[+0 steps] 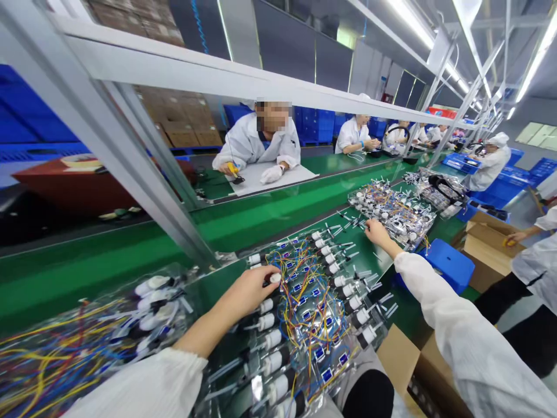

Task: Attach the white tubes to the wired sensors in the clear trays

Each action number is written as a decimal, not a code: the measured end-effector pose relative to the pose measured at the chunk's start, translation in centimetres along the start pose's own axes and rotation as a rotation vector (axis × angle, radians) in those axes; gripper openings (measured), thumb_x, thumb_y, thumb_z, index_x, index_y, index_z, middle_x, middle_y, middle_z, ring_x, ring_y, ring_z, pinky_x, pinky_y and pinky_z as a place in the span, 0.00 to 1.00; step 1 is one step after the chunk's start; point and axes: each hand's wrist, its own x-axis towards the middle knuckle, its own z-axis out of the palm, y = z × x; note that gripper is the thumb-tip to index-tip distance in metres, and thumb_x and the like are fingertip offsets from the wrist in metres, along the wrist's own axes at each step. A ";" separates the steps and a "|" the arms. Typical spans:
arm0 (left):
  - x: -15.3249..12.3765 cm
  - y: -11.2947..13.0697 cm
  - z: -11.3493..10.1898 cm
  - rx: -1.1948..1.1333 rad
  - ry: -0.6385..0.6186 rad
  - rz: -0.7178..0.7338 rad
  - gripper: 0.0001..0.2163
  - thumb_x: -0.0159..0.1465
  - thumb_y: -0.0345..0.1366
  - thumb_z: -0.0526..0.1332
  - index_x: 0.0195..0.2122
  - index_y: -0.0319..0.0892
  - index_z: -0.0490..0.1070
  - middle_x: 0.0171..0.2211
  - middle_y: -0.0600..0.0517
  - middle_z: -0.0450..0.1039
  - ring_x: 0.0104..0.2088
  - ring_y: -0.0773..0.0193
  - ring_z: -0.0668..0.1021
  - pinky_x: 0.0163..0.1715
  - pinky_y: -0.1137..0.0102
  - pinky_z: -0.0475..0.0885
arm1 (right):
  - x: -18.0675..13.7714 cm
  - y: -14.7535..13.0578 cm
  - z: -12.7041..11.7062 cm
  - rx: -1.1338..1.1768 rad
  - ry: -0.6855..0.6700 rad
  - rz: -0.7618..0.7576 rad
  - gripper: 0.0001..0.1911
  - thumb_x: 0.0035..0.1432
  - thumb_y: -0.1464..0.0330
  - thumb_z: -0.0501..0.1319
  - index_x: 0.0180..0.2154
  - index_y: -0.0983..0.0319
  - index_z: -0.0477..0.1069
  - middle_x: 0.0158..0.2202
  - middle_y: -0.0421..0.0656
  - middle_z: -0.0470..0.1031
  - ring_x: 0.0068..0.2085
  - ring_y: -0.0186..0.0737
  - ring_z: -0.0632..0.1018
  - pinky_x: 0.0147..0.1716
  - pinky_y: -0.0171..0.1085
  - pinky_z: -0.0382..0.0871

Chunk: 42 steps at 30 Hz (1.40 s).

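Note:
My left hand (252, 288) is closed in a pinch on a small white-capped part (275, 278) at the left edge of a clear tray (243, 383) that holds rows of black-and-white cylindrical parts with coloured wires (311, 302). My right hand (376, 231) reaches far forward, fingers curled over loose small parts on the green bench beside a second tray of wired parts (395, 212). Whether it holds anything is hidden.
A slanted metal frame post (130, 168) crosses the left. Another tray of wired parts (87, 342) lies at bottom left. A blue bin (450, 264) and open cardboard boxes (487, 249) stand on the right. Several people in white coats sit across the green conveyor (278, 212).

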 end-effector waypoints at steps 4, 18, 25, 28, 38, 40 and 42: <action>0.3 -0.8 0.5 0.004 -0.010 0.013 0.21 0.63 0.49 0.56 0.49 0.43 0.79 0.49 0.44 0.83 0.49 0.48 0.83 0.53 0.60 0.75 | 2.0 -1.6 0.9 -0.115 -0.099 -0.051 0.16 0.71 0.61 0.64 0.55 0.62 0.74 0.56 0.49 0.76 0.53 0.45 0.79 0.53 0.50 0.78; 0.8 -1.4 0.6 -0.013 -0.013 -0.021 0.25 0.59 0.55 0.57 0.47 0.44 0.79 0.47 0.43 0.84 0.50 0.44 0.84 0.52 0.58 0.76 | 3.5 -3.0 2.1 -0.297 -0.230 -0.113 0.14 0.70 0.65 0.63 0.54 0.64 0.74 0.59 0.51 0.73 0.57 0.48 0.77 0.59 0.52 0.72; 1.5 -2.7 1.2 -0.074 -0.005 -0.081 0.23 0.54 0.59 0.61 0.43 0.51 0.80 0.43 0.50 0.86 0.46 0.43 0.85 0.47 0.58 0.80 | 2.0 -4.5 0.0 -0.056 -0.128 -0.156 0.10 0.68 0.72 0.57 0.49 0.65 0.74 0.47 0.51 0.77 0.51 0.45 0.76 0.59 0.42 0.66; 1.1 -2.0 0.9 -0.037 0.005 -0.059 0.24 0.57 0.57 0.60 0.45 0.46 0.80 0.46 0.47 0.85 0.46 0.44 0.84 0.48 0.60 0.78 | 0.7 -6.1 -1.3 0.140 -0.056 -0.176 0.13 0.64 0.72 0.59 0.50 0.62 0.73 0.40 0.44 0.78 0.43 0.40 0.76 0.51 0.37 0.69; 0.2 0.3 0.2 0.010 0.073 0.066 0.12 0.65 0.35 0.63 0.47 0.38 0.80 0.45 0.43 0.83 0.43 0.55 0.82 0.46 0.66 0.73 | -3.6 -15.3 0.0 1.152 -0.172 -0.048 0.11 0.57 0.67 0.59 0.41 0.63 0.76 0.29 0.41 0.74 0.26 0.33 0.73 0.28 0.35 0.71; 0.1 0.2 0.4 0.011 0.087 0.069 0.11 0.65 0.33 0.64 0.47 0.37 0.80 0.44 0.42 0.83 0.41 0.56 0.82 0.45 0.67 0.72 | -4.8 -17.4 0.9 1.295 -0.334 0.075 0.11 0.53 0.68 0.63 0.40 0.64 0.77 0.28 0.42 0.75 0.26 0.34 0.74 0.27 0.35 0.72; 0.0 0.1 0.5 0.008 0.089 0.068 0.11 0.65 0.32 0.64 0.47 0.36 0.80 0.44 0.42 0.83 0.41 0.57 0.82 0.44 0.67 0.72 | -5.8 -19.1 1.6 1.194 -0.451 0.084 0.10 0.52 0.69 0.64 0.38 0.63 0.78 0.26 0.41 0.76 0.26 0.35 0.75 0.26 0.35 0.70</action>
